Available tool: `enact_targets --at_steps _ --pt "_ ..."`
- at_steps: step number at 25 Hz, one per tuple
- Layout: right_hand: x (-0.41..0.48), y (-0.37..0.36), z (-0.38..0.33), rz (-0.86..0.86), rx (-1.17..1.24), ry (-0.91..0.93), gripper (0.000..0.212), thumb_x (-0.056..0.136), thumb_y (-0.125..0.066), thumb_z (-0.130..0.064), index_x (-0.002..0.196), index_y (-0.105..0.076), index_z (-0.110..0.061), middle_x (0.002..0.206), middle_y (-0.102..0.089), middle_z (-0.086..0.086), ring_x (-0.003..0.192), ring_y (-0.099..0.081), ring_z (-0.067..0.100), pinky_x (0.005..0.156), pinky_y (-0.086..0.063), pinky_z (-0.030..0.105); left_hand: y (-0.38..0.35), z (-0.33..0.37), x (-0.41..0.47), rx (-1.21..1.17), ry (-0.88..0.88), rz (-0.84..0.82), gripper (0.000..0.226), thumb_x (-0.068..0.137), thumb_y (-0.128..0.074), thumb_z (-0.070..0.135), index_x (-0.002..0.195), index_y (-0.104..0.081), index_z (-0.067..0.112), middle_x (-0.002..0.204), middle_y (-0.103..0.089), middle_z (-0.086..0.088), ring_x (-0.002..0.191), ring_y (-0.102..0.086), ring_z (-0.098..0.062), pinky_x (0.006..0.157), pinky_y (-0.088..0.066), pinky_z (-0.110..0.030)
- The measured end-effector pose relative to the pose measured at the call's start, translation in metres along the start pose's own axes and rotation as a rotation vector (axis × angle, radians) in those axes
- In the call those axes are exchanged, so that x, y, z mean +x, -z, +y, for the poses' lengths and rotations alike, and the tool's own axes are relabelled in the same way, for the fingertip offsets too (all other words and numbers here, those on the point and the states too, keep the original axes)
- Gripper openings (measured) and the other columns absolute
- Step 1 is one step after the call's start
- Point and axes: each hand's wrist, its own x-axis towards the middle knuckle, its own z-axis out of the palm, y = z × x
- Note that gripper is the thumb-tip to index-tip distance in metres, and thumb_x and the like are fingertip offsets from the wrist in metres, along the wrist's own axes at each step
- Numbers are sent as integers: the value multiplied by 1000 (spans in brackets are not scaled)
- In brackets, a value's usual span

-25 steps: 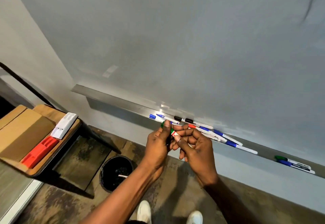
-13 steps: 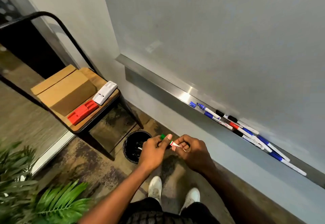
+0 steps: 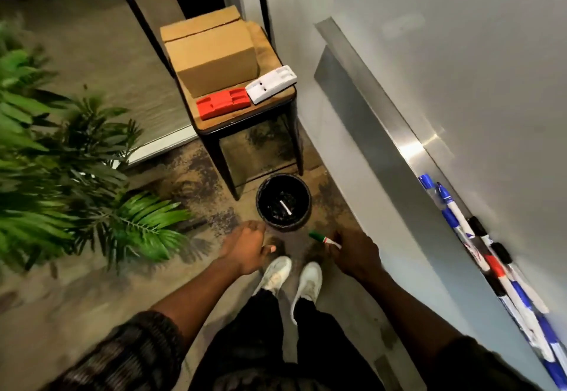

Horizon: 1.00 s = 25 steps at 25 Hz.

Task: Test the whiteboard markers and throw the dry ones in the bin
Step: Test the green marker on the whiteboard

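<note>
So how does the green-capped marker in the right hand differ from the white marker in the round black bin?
The green-capped marker is gripped by the right hand outside the round black bin; the white marker lies inside it. The held one shows a green cap and red band; the binned one looks plain white. Both have white barrels.

My right grip hides most of the green marker. My left grip is blurred and curled under; whether it holds anything, I cannot tell. The other markers run off the right edge.
</note>
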Motion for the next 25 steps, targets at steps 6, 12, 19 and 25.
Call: enact_targets --at_steps 6,12,19,25 --pt "80 -34 0 -24 -125 10 25 96 -63 -37 109 -68 -17 120 -71 14 115 -67 40 90 -54 43 -38 -31 28 133 -56 -17 107 100 -46 75 170 -12 1 179 -4 -21 167 0 -36 134 0 -44" --pt "163 -83 -24 35 -203 131 29 94 -66 -28 115 -67 -8 120 -68 22 114 -66 45 90 -55 47 -62 -55 74 84 -92 41 116 95 -49 81 171 -9 3 180 1 -20 167 3 -35 133 4 -41" --pt "200 -134 -15 -42 -416 157 45 88 -72 -33 125 -63 -9 131 -58 23 121 -57 45 102 -48 52 -85 -80 99 118 -129 9 112 98 -47 78 170 -9 2 179 2 -21 167 5 -33 133 9 -40" --pt "149 -128 -3 -43 -389 176 76 92 -69 -47 149 -42 -6 149 -51 22 137 -48 41 114 -38 50 -65 -67 88 139 -181 -19 111 99 -46 78 170 -11 1 179 2 -21 168 5 -32 132 10 -37"
